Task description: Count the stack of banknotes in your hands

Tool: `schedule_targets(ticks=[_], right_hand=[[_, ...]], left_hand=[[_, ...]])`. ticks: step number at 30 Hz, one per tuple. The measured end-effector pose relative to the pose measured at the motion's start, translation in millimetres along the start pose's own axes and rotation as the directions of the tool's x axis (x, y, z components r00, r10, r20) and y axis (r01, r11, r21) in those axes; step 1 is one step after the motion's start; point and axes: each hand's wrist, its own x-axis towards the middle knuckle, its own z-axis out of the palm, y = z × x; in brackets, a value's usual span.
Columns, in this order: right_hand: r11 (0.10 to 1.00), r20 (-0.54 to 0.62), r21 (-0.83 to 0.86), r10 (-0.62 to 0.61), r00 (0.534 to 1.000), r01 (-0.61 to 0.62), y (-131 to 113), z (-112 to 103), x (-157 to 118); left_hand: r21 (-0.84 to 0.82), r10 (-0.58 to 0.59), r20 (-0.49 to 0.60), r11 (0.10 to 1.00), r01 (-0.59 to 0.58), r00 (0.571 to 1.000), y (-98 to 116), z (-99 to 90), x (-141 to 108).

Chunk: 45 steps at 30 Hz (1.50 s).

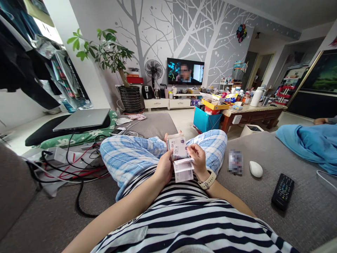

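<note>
A small stack of printed paper cards or slips (179, 144) is held upright over the crossed legs. On its left side, my left hand (165, 166) is closed round the lower edge. At the right, my right hand (198, 158) pinches the edge, with thumb and fingers together; a pale watch is on that wrist. Folded white paper strips (184, 172) hang below the stack, between both hands, in front of the striped shirt. The small print on the papers is too fine to read.
A white mouse (256, 169) and a black remote (283, 192) lie on the grey sofa at the right, near a blurred packet. At the left are tangled cables and a closed laptop (82, 119) on a green cushion. A cluttered wooden table (252, 110) stands ahead right.
</note>
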Motion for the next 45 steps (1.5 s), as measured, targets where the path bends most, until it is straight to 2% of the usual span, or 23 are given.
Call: schedule_targets(ticks=[11,17,29,37,45], right_hand=[[0.999,-0.012,-0.035,-0.015,1.000,0.015,-1.4,-0.7,-0.5],[0.999,0.027,0.038,0.019,0.999,-0.020,0.9,-0.3,-1.9],[0.997,-0.087,-0.029,0.063,0.994,-0.066,12.4,-1.2,4.6],[0.993,-0.068,-0.098,0.060,0.996,-0.067,7.3,-1.7,2.9],[0.999,-0.035,-0.038,0.026,0.999,-0.027,4.9,-1.3,1.3]], left_hand=[[0.039,0.028,-0.005,0.999,-0.028,1.000,0.7,0.1,-0.3],[0.036,0.040,0.015,0.999,-0.041,0.999,2.2,3.8,-3.7],[0.141,0.076,-0.002,0.987,-0.075,0.997,0.9,-2.3,-3.9],[0.122,0.070,-0.003,0.990,-0.069,0.998,0.5,-0.6,-3.7],[0.067,0.075,0.048,0.995,-0.078,0.996,-1.5,-2.2,0.4]])
